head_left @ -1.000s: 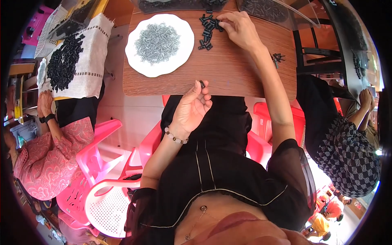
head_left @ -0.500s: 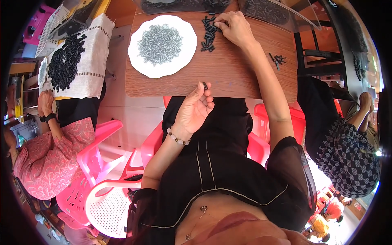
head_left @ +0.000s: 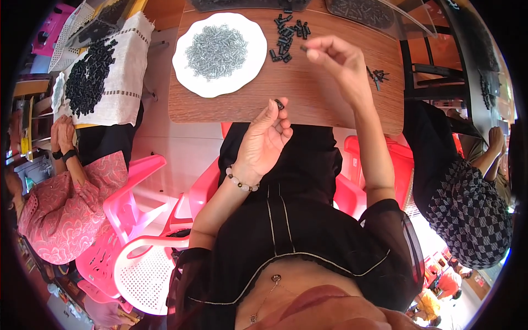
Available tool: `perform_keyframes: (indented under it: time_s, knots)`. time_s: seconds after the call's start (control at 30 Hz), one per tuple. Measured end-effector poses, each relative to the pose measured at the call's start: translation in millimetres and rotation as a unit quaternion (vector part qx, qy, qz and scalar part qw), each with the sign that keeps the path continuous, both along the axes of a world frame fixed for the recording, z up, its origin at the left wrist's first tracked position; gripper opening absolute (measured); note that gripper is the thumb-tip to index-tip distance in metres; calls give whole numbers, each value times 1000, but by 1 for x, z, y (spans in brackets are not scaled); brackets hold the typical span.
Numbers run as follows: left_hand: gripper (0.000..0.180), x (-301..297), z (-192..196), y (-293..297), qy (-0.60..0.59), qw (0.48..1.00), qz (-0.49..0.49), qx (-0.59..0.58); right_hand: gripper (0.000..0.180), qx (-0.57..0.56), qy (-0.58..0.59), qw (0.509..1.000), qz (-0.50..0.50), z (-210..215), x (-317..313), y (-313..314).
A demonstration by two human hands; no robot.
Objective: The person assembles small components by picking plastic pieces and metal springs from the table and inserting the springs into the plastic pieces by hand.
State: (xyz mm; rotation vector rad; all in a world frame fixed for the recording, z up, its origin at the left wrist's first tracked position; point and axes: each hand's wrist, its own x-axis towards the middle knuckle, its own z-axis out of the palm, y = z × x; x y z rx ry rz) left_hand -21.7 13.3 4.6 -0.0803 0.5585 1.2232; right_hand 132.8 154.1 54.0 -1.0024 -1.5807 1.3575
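Held just off the table's near edge, my left hand pinches a small dark cylindrical piece between thumb and fingertips. My right hand is raised over the table, thumb and forefinger pressed around another small dark piece. To the left of that hand lies a loose cluster of short black cylinders on the brown tabletop. A white scalloped plate at the left carries a heap of small clear greyish pieces. Several thin dark pieces lie near the table's right edge.
Transparent bins of dark parts line the back of the table. At the left, a cloth-covered table bears a black heap, with a person in pink seated there. Another person in a checked garment sits at the right.
My right hand has drawn back from the black cluster, nearer and to the right, with a small dark piece in its fingers. My left hand has hardly moved and keeps its piece.
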Motion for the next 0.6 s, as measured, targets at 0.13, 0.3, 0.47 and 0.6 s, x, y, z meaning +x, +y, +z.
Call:
perform_keyframes:
  time_s: [0.13,0.3,0.47,0.6]
  knots:
    - [33,6,11,4,26,999,20,33,17,-73,86,993,20,-2,5,-49]
    - [31,17,15,7,44,997,38,52,17,-152,194,969,29,-4,1,-83]
    - [32,22,18,3,37,996,38,70,19,-142,218,966,1,-12,-3,-94]
    - [32,25,16,1,29,996,46,68,16,-135,219,966,-38,-15,-4,-100]
